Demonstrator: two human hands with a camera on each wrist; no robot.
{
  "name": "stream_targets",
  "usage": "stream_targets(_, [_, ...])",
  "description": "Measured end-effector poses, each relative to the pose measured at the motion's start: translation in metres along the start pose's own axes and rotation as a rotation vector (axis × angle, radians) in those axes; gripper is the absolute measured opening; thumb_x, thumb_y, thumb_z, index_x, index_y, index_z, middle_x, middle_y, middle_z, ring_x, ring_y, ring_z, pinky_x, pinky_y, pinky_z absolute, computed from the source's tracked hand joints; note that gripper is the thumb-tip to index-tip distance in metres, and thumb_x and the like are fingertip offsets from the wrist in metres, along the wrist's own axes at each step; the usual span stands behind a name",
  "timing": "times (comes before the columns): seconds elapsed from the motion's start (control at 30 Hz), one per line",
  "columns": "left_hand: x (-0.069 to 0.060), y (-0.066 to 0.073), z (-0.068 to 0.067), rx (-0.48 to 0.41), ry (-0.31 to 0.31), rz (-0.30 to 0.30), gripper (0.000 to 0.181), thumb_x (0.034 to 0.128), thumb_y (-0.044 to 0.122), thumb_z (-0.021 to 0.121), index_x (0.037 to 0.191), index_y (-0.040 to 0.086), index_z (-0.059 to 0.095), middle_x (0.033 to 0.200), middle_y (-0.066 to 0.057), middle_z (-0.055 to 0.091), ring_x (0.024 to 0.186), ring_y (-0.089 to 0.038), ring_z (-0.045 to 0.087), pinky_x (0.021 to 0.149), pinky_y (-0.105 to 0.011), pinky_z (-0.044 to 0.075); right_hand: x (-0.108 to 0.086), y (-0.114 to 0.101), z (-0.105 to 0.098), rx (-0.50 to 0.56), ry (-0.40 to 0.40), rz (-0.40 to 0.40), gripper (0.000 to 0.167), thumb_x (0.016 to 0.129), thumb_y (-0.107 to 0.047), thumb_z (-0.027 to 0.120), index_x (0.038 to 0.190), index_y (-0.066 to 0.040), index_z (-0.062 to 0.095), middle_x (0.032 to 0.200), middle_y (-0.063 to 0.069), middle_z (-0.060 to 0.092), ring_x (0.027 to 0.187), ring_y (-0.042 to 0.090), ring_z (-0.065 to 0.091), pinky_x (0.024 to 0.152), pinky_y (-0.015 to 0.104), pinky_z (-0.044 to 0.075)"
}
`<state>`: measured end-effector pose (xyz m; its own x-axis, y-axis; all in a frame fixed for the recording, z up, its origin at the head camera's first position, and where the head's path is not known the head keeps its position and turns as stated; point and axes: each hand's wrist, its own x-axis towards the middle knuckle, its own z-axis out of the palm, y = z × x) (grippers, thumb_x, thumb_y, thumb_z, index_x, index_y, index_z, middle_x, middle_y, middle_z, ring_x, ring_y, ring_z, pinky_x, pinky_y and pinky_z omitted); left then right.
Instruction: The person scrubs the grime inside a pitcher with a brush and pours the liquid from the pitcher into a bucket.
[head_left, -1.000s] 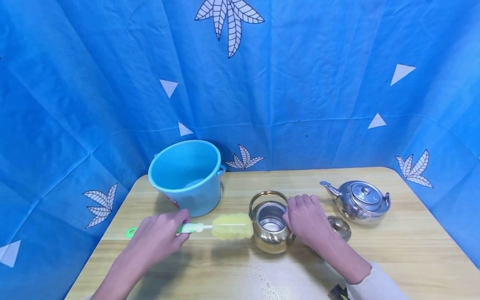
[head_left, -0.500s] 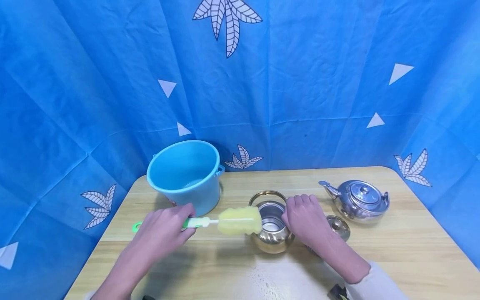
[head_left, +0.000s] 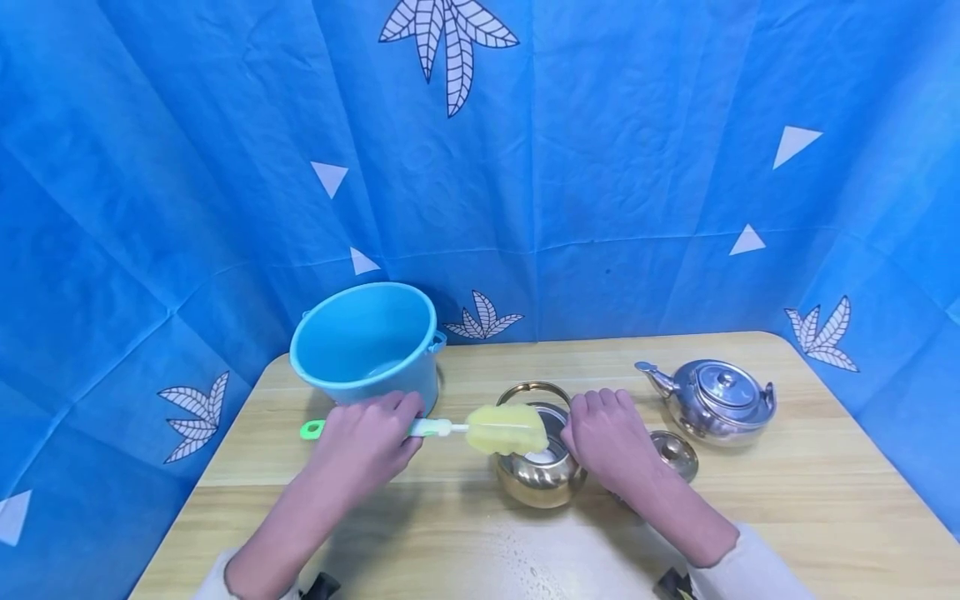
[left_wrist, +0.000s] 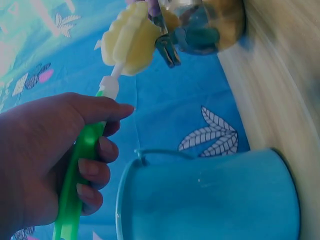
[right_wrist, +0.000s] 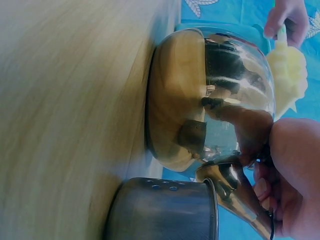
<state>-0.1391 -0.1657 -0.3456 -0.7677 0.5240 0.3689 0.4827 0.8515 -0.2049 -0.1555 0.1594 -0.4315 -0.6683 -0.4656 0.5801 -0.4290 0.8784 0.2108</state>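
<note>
My left hand grips the green and white handle of a brush, its fingers curled round the green grip in the left wrist view. The brush's yellow sponge head is above the left part of the lidless golden kettle's opening, covering part of it. My right hand holds the kettle at its right side, by the raised handle's lower end and near the spout. The kettle stands upright on the table. In the right wrist view the sponge shows beyond the kettle's rim.
A blue bucket stands behind my left hand. At the right is a silver teapot with its lid on. A round lid lies beside my right wrist, and a perforated metal cylinder is near the spout. Water drops dot the table's front.
My left hand has moved right with the brush, bringing the sponge from the kettle's left side to over its opening. My right hand keeps its hold, and the kettle stays in place.
</note>
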Motion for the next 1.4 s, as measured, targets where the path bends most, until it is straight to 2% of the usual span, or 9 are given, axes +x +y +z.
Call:
stream_targets(0.13, [0.008, 0.006, 0.0, 0.085, 0.092, 0.078, 0.021, 0.0809, 0.026, 0.084, 0.087, 0.015, 0.068, 0.063, 0.004, 0.052, 0.053, -0.01, 0.039, 0.046, -0.019, 0.028, -0.001, 0.0, 0.0, -0.003, -0.008, 0.001, 0.028, 0.093, -0.026, 0.06, 0.07, -0.011, 0.049, 0.06, -0.002, 0.04, 0.057, 0.014, 0.032, 0.058, 0.027, 0.029])
stream_targets(0.23, [0.014, 0.01, -0.002, 0.142, 0.142, 0.116, 0.024, 0.0791, 0.028, 0.086, 0.092, 0.013, 0.072, 0.066, 0.001, 0.059, 0.054, -0.013, 0.046, 0.048, -0.021, 0.034, -0.001, 0.0, 0.0, -0.004, -0.021, 0.004, 0.029, 0.093, -0.027, 0.061, 0.071, -0.011, 0.05, 0.06, -0.002, 0.041, 0.057, 0.014, 0.033, 0.058, 0.028, 0.03])
stream_targets(0.3, [0.017, 0.012, -0.003, 0.173, 0.152, 0.126, 0.025, 0.0798, 0.028, 0.085, 0.095, 0.013, 0.073, 0.069, -0.001, 0.064, 0.055, -0.015, 0.052, 0.05, -0.023, 0.04, -0.001, 0.0, 0.0, -0.005, -0.028, 0.004, 0.029, 0.093, -0.027, 0.061, 0.072, -0.011, 0.051, 0.06, -0.002, 0.042, 0.058, 0.014, 0.034, 0.058, 0.028, 0.031])
stream_targets(0.5, [0.027, 0.021, -0.008, 0.225, 0.14, 0.138, 0.021, 0.086, 0.026, 0.081, 0.102, 0.012, 0.074, 0.078, -0.005, 0.072, 0.062, -0.02, 0.063, 0.056, -0.03, 0.052, -0.001, 0.0, 0.0, -0.008, -0.019, -0.002, 0.03, 0.092, -0.028, 0.063, 0.071, -0.011, 0.05, 0.06, -0.002, 0.041, 0.057, 0.014, 0.033, 0.058, 0.027, 0.029])
stream_targets(0.73, [0.038, 0.027, -0.009, 0.258, 0.134, 0.171, 0.008, 0.0891, 0.017, 0.077, 0.095, 0.012, 0.075, 0.073, -0.005, 0.069, 0.062, -0.021, 0.061, 0.056, -0.029, 0.049, 0.0, 0.0, 0.002, -0.004, 0.001, -0.005, 0.029, 0.093, -0.026, 0.06, 0.069, -0.011, 0.05, 0.06, -0.002, 0.041, 0.057, 0.014, 0.033, 0.058, 0.027, 0.027])
stream_targets(0.93, [0.047, 0.032, -0.012, 0.279, 0.078, 0.181, 0.012, 0.0857, 0.021, 0.083, 0.094, 0.013, 0.077, 0.075, -0.005, 0.072, 0.066, -0.021, 0.062, 0.059, -0.029, 0.05, 0.0, 0.001, 0.0, -0.005, -0.005, -0.004, 0.028, 0.093, -0.025, 0.061, 0.07, -0.011, 0.051, 0.06, -0.002, 0.041, 0.057, 0.014, 0.033, 0.058, 0.027, 0.027])
stream_targets(1.2, [0.057, 0.04, -0.009, 0.288, 0.076, 0.205, 0.005, 0.086, 0.019, 0.082, 0.087, 0.015, 0.078, 0.069, -0.003, 0.069, 0.063, -0.019, 0.06, 0.059, -0.027, 0.05, 0.001, 0.0, -0.001, 0.0, 0.012, -0.008, 0.027, 0.09, -0.024, 0.064, 0.07, -0.011, 0.05, 0.06, -0.002, 0.041, 0.057, 0.014, 0.033, 0.058, 0.026, 0.028])
stream_targets(1.4, [0.063, 0.046, -0.006, 0.304, 0.077, 0.216, 0.01, 0.0859, 0.018, 0.081, 0.078, 0.015, 0.076, 0.063, -0.001, 0.064, 0.059, -0.017, 0.054, 0.058, -0.026, 0.047, 0.0, 0.0, 0.0, 0.001, -0.022, 0.002, 0.026, 0.092, -0.024, 0.061, 0.072, -0.011, 0.052, 0.061, -0.003, 0.041, 0.058, 0.014, 0.033, 0.058, 0.027, 0.028])
